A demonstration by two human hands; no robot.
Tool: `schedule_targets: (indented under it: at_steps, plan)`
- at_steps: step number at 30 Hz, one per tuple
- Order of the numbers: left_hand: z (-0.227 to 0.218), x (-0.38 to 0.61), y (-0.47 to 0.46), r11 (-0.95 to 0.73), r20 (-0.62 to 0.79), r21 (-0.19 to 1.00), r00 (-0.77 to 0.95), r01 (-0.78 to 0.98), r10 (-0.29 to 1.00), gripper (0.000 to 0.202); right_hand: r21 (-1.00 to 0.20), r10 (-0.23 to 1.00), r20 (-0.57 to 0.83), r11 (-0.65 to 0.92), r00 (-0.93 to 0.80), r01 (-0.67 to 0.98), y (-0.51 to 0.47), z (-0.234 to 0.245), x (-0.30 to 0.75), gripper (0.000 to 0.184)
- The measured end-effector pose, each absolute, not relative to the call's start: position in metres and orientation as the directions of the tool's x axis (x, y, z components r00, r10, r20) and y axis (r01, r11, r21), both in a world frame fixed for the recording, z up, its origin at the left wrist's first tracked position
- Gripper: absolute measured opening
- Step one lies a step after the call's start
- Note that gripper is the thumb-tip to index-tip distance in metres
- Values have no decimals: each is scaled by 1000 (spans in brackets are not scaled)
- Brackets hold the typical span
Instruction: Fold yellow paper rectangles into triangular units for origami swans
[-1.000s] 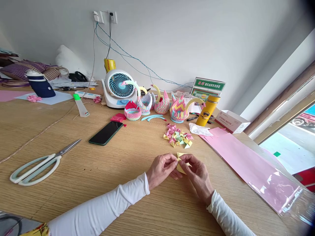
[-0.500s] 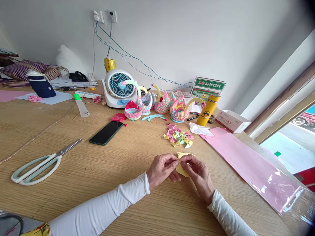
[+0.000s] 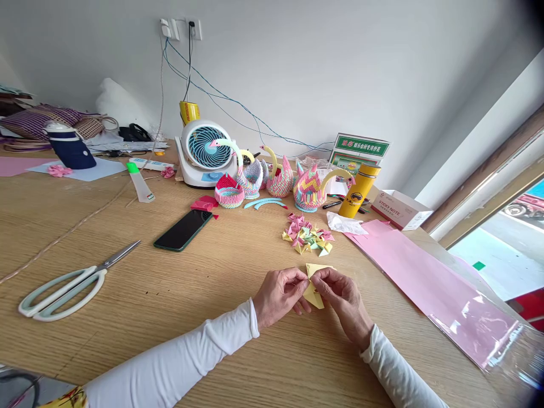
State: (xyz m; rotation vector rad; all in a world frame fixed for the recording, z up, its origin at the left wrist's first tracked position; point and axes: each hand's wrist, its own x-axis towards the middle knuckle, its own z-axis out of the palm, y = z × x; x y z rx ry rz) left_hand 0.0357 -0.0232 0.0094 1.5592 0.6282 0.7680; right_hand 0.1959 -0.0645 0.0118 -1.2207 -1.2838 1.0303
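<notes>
My left hand [image 3: 283,297] and my right hand [image 3: 340,294] meet fingertip to fingertip over the wooden table. Both pinch a small piece of yellow paper [image 3: 310,278], mostly covered by the fingers. Just beneath and behind the fingertips lie yellow paper slips [image 3: 313,297], partly hidden by my hands. Beyond them sits a loose heap of folded paper triangles [image 3: 308,233] in pink, yellow and pale green.
White-handled scissors [image 3: 72,289] lie at left, a black phone [image 3: 183,229] left of centre. Several folded-paper swans [image 3: 312,190] stand behind, beside a fan [image 3: 208,150]. A yellow flask [image 3: 360,191], a sticky note box [image 3: 399,208] and pink paper sheets [image 3: 429,277] are at right.
My right hand has shifted slightly right and down, and its fingertips are a little farther from the left ones. The left hand is nearly still.
</notes>
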Motion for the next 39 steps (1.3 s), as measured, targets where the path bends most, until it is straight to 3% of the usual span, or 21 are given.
schedule_targets:
  at_steps: [7, 17, 23, 28, 39]
  plan:
    - [10, 35, -23, -111, 110, 993, 627, -38, 771, 30, -973, 989, 138, 126, 51, 191, -62, 11, 196, 32]
    - [8, 36, -24, -88, 106, 994, 630, -59, 769, 29, -850, 950, 313, 273, 14, 451, -65, 9, 198, 22]
    - [13, 35, -24, -168, 145, 986, 572, -13, 807, 28, -864, 956, 288, 235, 53, 445, -66, 14, 193, 22]
    - [12, 36, -24, -176, 159, 984, 545, -21, 823, 29, -828, 932, 358, 284, 65, 484, -66, 15, 192, 15]
    - [11, 38, -22, -112, 111, 993, 537, -32, 836, 30, -424, 756, 643, 483, -121, 767, -67, 17, 194, 10]
